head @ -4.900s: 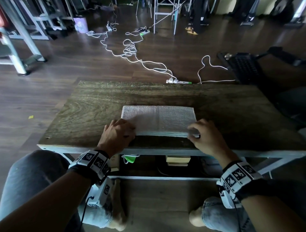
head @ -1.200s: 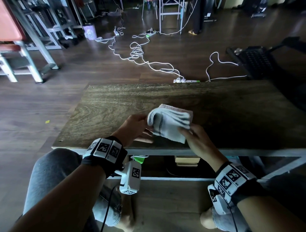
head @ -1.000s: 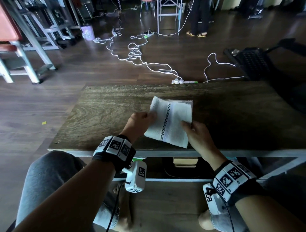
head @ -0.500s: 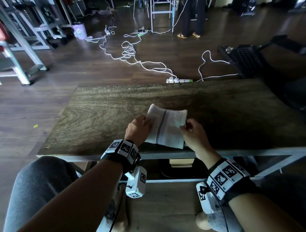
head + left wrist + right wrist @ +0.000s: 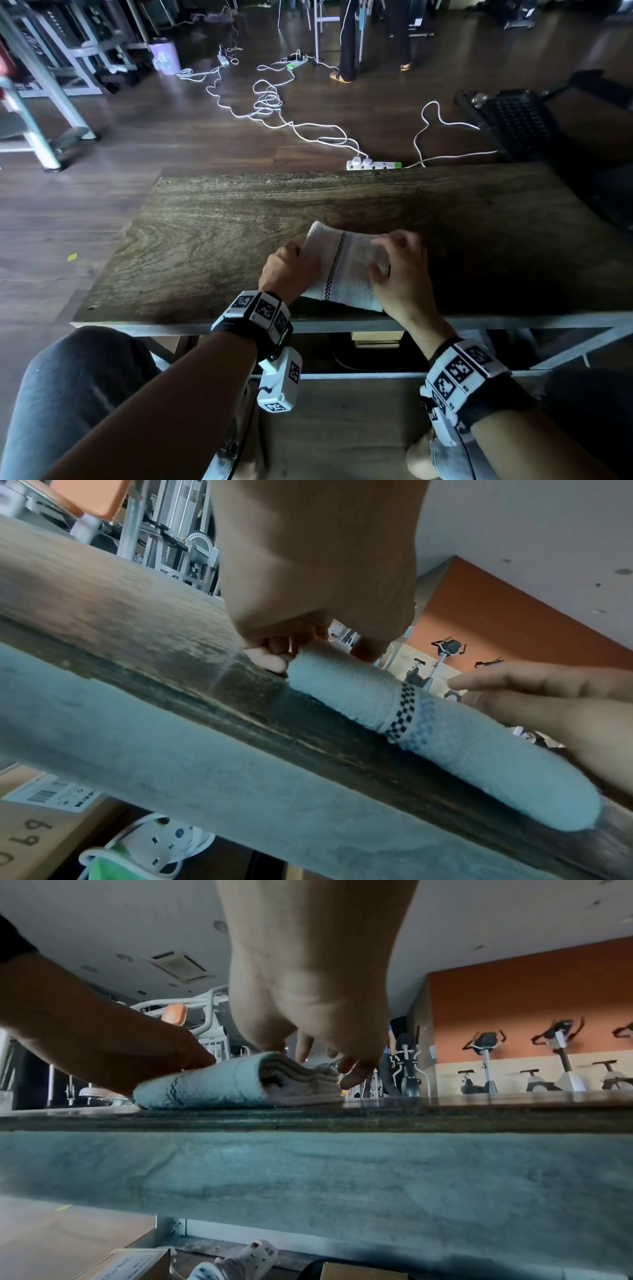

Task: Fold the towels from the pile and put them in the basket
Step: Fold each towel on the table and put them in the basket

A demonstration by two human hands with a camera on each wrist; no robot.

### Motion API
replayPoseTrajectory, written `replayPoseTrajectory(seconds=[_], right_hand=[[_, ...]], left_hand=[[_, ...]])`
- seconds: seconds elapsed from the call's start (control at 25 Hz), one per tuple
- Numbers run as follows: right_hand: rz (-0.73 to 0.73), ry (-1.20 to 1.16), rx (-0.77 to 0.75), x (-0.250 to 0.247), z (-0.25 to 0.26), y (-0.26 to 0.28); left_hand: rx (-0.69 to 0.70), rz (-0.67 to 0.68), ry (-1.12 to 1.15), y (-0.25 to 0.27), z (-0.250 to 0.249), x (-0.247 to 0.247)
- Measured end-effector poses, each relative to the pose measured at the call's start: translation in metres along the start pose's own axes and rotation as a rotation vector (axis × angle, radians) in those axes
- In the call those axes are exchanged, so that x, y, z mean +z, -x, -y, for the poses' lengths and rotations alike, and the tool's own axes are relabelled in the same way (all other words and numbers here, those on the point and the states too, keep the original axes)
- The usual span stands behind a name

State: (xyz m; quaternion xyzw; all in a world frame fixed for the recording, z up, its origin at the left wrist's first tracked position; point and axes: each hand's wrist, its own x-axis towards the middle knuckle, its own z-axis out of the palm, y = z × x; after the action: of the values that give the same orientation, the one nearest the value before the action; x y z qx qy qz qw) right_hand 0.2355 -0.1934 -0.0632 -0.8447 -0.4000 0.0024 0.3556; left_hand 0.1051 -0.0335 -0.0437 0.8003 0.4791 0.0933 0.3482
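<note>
A white towel with a black checkered stripe lies folded into a small thick packet near the front edge of the wooden table. My left hand grips its left end, thumb on top and fingers curled beside it. My right hand rests over the right side, and its loosely spread fingers touch the layered edge of the towel. In the left wrist view the towel runs along the table edge with the right fingers lying across it.
A dark perforated basket stands beyond the table's far right corner. White cables and a power strip lie on the floor behind the table. Boxes sit on the shelf under the table. My knees are below the front edge.
The long folded strip was folded in half and held up between both hands. Now the packet lies flat on the table, with my right hand moved onto its top.
</note>
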Motion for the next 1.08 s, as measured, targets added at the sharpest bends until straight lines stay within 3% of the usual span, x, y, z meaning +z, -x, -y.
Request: replayPoseTrajectory(seconds=[0.12, 0.24, 0.32, 0.44, 0.56, 0.64, 0.76, 0.92, 1.08], right_hand=[[0.171, 0.188, -0.113, 0.000, 0.005, 0.002], [0.112, 0.118, -0.191, -0.008, 0.015, -0.002], [0.086, -0.011, -0.137, -0.012, 0.019, -0.004], [0.198, -0.047, -0.007, -0.012, 0.013, -0.006], [0.319, -0.186, 0.129, -0.008, 0.011, -0.004], [0.358, -0.340, 0.194, -0.006, 0.014, -0.001], [0.312, -0.322, 0.063, -0.005, 0.014, 0.002], [0.348, -0.263, -0.059, -0.003, 0.013, 0.004], [0.356, -0.266, -0.102, 0.000, 0.011, 0.004]], left_hand=[[0.004, -0.027, 0.018, 0.001, 0.000, -0.002], [0.078, -0.307, -0.135, -0.001, 0.001, -0.007], [0.167, -0.385, -0.132, 0.003, 0.000, -0.010], [0.333, -0.190, -0.324, 0.012, 0.003, -0.005], [0.394, -0.118, -0.576, 0.005, 0.008, -0.007], [0.411, -0.009, -0.584, 0.004, 0.005, -0.013], [0.510, 0.100, -0.463, 0.017, 0.002, -0.009], [0.683, 0.121, -0.502, 0.034, 0.019, 0.006], [0.806, 0.107, -0.306, 0.029, 0.033, 0.011]])
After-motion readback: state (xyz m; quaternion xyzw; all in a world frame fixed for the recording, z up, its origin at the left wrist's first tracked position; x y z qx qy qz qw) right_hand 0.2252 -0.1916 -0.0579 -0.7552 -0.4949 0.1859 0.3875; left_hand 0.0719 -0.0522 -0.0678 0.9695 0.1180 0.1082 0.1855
